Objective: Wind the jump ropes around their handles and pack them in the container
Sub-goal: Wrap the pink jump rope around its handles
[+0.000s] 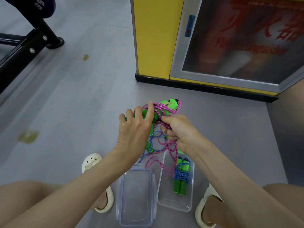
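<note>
My left hand [136, 125] grips a pair of green jump rope handles [167, 106], with its index finger stretched over pink cord wound round them. My right hand [179, 129] pinches the pink cord [166, 147] just below the handles. Loose pink loops hang down from it toward the floor. A clear plastic container [166, 199] stands on the floor between my feet. Inside it lies another pair of green handles wound with blue cord [181, 176]. A further green handle [150, 146] and loose blue cord hang behind my hands.
A clear lid [131, 209] lies on the grey floor left of the container. My feet in white sandals [92, 162] flank both. A yellow pillar [154, 38] and a fire extinguisher cabinet [238, 38] stand ahead; black gym equipment [24, 46] is at the upper left.
</note>
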Action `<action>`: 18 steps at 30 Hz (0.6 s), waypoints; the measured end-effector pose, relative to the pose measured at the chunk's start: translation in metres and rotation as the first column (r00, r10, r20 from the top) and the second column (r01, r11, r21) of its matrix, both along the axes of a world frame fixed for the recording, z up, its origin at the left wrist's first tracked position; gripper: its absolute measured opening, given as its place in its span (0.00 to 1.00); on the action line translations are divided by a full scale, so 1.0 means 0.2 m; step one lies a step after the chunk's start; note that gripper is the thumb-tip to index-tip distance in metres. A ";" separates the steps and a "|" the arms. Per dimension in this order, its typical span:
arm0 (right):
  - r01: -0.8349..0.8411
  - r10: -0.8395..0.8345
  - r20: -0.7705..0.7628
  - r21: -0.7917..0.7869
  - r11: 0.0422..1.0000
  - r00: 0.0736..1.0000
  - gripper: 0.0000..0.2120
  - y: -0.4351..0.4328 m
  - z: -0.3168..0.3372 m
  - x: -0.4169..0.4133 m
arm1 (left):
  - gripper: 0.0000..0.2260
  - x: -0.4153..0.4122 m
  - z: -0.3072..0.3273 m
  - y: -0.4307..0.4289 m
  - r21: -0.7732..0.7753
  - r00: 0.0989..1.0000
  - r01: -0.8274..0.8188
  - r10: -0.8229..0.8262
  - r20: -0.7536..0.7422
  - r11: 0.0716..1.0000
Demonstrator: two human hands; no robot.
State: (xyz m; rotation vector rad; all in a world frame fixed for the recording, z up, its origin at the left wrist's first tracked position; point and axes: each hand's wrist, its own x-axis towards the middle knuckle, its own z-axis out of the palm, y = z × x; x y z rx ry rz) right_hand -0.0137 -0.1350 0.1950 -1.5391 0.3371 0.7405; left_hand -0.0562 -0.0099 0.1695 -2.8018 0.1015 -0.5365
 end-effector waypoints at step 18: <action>0.055 -0.066 0.131 0.082 0.995 0.989 0.19 -0.08 -0.01 0.04 | 0.31 0.10 0.18 0.13 -0.860 0.802 -0.480 -0.312 -0.509 0.170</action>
